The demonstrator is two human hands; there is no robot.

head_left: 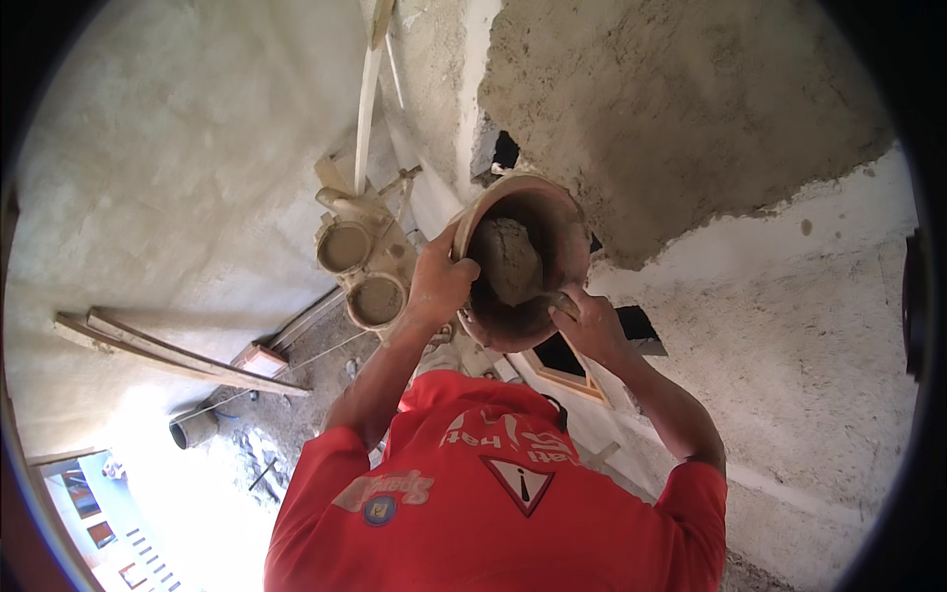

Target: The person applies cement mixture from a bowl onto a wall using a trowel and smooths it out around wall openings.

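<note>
My left hand (441, 286) is closed on the left rim of a round, mortar-stained bucket (564, 222), which is tilted so that its inside faces me. Inside lies a lump of wet grey-brown mortar (505, 259). At the bucket's lower right rim, my right hand (598, 328) is closed around the handle of what looks like a trowel (564, 305). Its blade cannot be made out against the mortar. Left of my left hand stand two smaller buckets of mortar, one farther (344, 247) and one nearer (377, 300).
A wall partly coated with damp plaster (681, 128) rises at the right, with dark openings low down. Long wooden boards (182, 357) lean at the left. An upright pole (368, 109) stands behind the buckets. A container (194, 428) lies on the floor at lower left.
</note>
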